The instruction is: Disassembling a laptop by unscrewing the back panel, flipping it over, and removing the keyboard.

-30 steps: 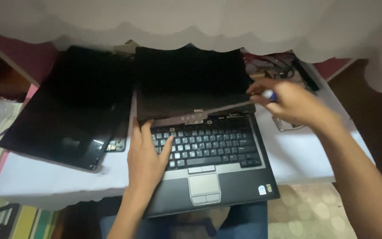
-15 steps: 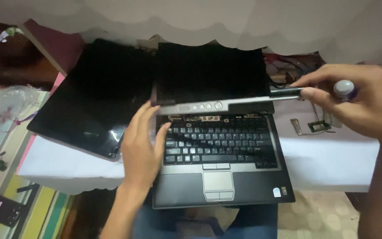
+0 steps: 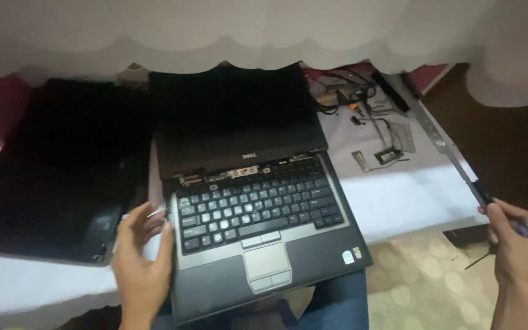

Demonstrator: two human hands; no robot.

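Strip (image 3: 441, 146) now aside, right hand (image 3: 517, 244) pinching

Bare white tabletop (image 3: 398, 195) right of laptop (image 3: 258, 208), loose parts (image 3: 380, 131) behind, black panel (image 3: 56, 177) crowding left

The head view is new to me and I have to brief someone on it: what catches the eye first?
An open dark grey laptop lies in the middle, overhanging the white table, its hinge cover gone. The left hand rests at its left edge, while the right hand holds a long thin strip out to the right. A second black laptop lies on the left, and small loose parts sit at the back right.
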